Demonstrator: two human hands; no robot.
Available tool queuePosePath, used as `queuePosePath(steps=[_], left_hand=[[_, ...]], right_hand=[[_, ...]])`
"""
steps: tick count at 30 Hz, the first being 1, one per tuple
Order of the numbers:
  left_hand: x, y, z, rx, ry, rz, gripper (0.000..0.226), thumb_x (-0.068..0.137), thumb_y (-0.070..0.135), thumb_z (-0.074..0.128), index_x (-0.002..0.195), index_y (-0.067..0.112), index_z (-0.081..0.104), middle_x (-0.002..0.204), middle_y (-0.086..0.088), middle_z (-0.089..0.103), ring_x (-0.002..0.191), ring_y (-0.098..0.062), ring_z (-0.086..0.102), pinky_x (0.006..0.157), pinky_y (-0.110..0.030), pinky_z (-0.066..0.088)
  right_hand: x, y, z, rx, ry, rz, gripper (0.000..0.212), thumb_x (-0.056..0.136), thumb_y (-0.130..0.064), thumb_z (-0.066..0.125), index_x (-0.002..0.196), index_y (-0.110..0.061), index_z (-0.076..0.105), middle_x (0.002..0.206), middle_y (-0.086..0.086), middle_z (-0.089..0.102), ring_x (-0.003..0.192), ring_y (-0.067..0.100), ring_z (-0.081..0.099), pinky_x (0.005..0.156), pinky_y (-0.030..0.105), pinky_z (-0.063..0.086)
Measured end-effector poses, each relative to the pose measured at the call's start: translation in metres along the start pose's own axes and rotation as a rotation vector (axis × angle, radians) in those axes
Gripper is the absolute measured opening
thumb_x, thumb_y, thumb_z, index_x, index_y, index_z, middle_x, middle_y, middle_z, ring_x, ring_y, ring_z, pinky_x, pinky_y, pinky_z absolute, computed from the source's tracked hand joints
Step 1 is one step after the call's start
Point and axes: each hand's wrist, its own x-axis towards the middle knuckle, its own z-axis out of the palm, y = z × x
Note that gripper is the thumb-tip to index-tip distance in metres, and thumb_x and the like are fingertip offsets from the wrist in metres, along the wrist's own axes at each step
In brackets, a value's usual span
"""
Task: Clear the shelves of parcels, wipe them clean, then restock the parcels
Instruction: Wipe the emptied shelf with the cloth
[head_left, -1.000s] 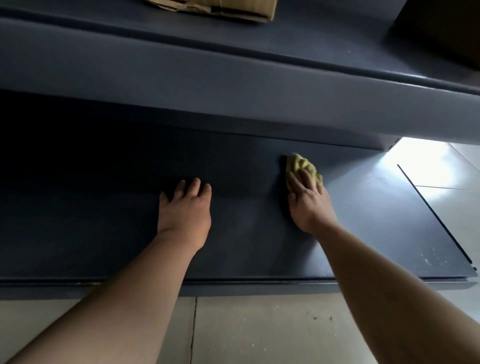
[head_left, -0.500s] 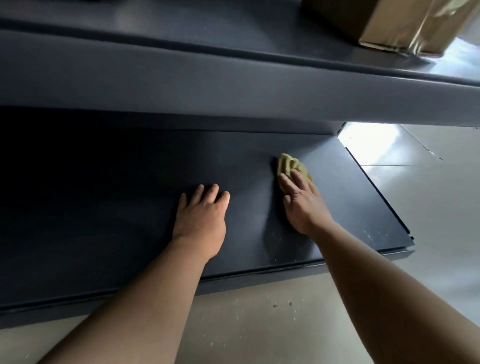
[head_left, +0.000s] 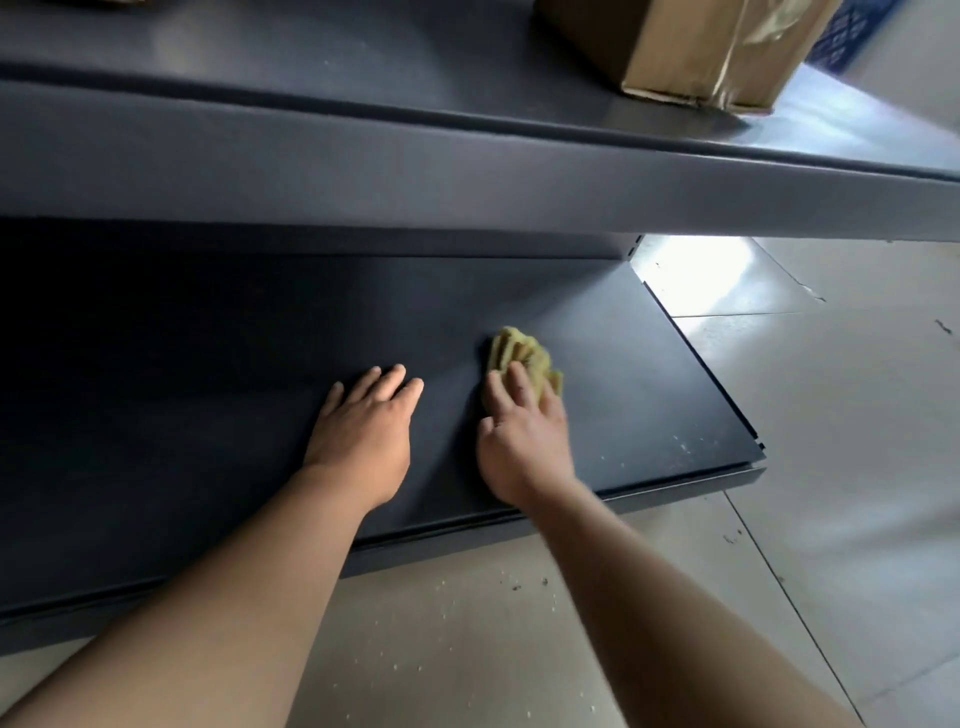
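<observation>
A dark grey bottom shelf (head_left: 208, 405) lies just above the floor with no parcels on it. My right hand (head_left: 522, 431) presses a crumpled yellow-green cloth (head_left: 522, 353) flat onto the shelf, fingers straight over it. Just left of it, my left hand (head_left: 363, 431) rests palm-down on the shelf with fingers extended. A brown taped cardboard parcel (head_left: 691, 47) stands on the upper shelf (head_left: 363, 62) at the top right.
The upper shelf's front edge (head_left: 467, 182) overhangs the bottom shelf. Pale floor tiles (head_left: 831, 441) with scattered crumbs and specks lie in front and to the right. A blue crate (head_left: 841, 36) shows at the top right corner.
The camera has swung right, bringing the parcel into view. My right hand has slid the cloth left, closer to my left hand, which stays resting flat on the shelf.
</observation>
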Motion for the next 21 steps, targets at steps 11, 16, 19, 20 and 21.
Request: queuePosePath(steps=[11, 16, 19, 20, 21], left_hand=[[-0.033, 0.003, -0.015, 0.117, 0.071, -0.002, 0.037, 0.097, 0.011, 0.04, 0.133, 0.022, 0.039, 0.15, 0.006, 0.029, 0.138, -0.018, 0.029, 0.101, -0.035, 0.036], [-0.04, -0.005, -0.019, 0.117, 0.091, -0.041, 0.029, 0.095, 0.01, 0.043, 0.123, 0.017, 0.045, 0.141, 0.004, 0.039, 0.123, -0.021, 0.043, 0.089, -0.033, 0.042], [-0.045, -0.009, -0.019, 0.08, 0.075, -0.072, 0.022, 0.095, 0.009, 0.044, 0.117, 0.011, 0.045, 0.14, -0.001, 0.039, 0.12, -0.023, 0.046, 0.088, -0.033, 0.043], [-0.048, -0.011, -0.02, 0.072, 0.064, -0.079, 0.022, 0.095, 0.008, 0.044, 0.117, 0.01, 0.045, 0.141, -0.002, 0.038, 0.121, -0.024, 0.046, 0.09, -0.033, 0.043], [-0.05, -0.012, -0.019, 0.063, 0.056, -0.084, 0.021, 0.096, 0.007, 0.043, 0.117, 0.009, 0.045, 0.143, -0.004, 0.037, 0.122, -0.025, 0.045, 0.091, -0.034, 0.043]], right_hand=[[-0.049, 0.091, -0.015, -0.041, 0.054, 0.026, 0.059, 0.097, -0.028, 0.038, 0.153, -0.027, 0.021, 0.163, 0.005, 0.007, 0.148, 0.019, 0.006, 0.119, 0.028, 0.0], [-0.048, 0.072, -0.01, -0.013, -0.038, 0.198, 0.074, 0.084, -0.042, 0.01, 0.155, -0.019, 0.013, 0.163, 0.007, 0.002, 0.149, 0.02, -0.005, 0.12, 0.04, 0.0], [-0.065, 0.024, 0.001, 0.047, -0.031, 0.147, 0.083, 0.077, -0.047, 0.017, 0.155, -0.021, 0.009, 0.163, 0.006, -0.004, 0.147, 0.03, -0.007, 0.12, 0.043, -0.005], [-0.073, 0.009, 0.004, 0.082, -0.037, 0.118, 0.084, 0.076, -0.048, 0.02, 0.155, -0.021, 0.008, 0.163, 0.006, -0.006, 0.147, 0.032, -0.008, 0.118, 0.044, -0.008], [-0.079, -0.005, 0.006, 0.106, -0.05, 0.078, 0.085, 0.076, -0.048, 0.023, 0.155, -0.02, 0.007, 0.163, 0.006, -0.008, 0.146, 0.033, -0.011, 0.117, 0.045, -0.011]])
